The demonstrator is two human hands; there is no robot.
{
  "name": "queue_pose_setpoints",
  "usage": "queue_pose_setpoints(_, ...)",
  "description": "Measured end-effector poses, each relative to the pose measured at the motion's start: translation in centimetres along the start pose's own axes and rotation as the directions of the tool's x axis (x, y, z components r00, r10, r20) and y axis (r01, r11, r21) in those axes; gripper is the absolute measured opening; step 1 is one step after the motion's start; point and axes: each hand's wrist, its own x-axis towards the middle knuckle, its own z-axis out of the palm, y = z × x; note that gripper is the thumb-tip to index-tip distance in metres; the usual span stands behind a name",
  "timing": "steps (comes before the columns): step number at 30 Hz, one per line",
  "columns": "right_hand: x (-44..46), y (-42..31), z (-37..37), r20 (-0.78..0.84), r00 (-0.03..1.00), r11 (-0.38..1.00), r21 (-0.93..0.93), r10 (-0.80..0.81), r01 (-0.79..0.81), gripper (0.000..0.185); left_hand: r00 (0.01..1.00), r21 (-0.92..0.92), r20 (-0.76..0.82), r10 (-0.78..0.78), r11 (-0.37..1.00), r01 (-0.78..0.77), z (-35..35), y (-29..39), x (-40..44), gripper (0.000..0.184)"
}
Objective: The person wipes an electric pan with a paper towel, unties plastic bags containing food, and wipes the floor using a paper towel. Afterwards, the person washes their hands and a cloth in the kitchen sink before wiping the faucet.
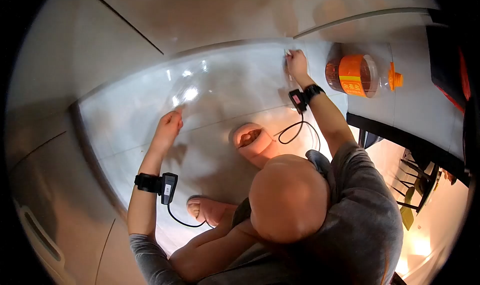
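Observation:
My left hand (169, 128) is closed in a pinch above the pale floor, left of the middle. Just past its fingertips are bright glints, perhaps clear plastic film (190, 92), though I cannot tell it from shine on the floor. Further forward, my right hand (297, 65) is also closed, close to the base of the cabinets. A small whitish bit shows at its fingertips, too small to name. Right of that hand is a large clear plastic bottle (352, 75) with an orange label and orange cap.
Pale cabinet fronts (240, 15) border the floor ahead and on the left. Pink slippers (255, 144) are on my feet below. Each wrist wears a black strapped device (169, 187) with a loose cable. Dark-framed furniture (420, 180) shows at the lower right.

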Motion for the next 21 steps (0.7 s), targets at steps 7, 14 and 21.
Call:
queue_pose_setpoints(7,0.5,-11.2,3.5,0.054,0.916,0.908,0.163,-0.398,0.385,0.020,0.999,-0.047,-0.026,-0.037,0.998,0.036,-0.4,0.2,-0.2,0.035)
queue_pose_setpoints(14,0.4,-12.0,3.5,0.117,0.928,0.934,0.103,-0.353,0.342,0.020,0.998,-0.007,-0.043,-0.041,0.999,0.041,-0.7,0.4,-0.3,0.037)
queue_pose_setpoints(21,2.1,-13.1,3.2,0.228,0.919,0.947,0.062,-0.321,0.316,0.020,0.997,-0.029,-0.048,-0.052,0.998,0.051,-0.4,-0.3,0.1,0.038)
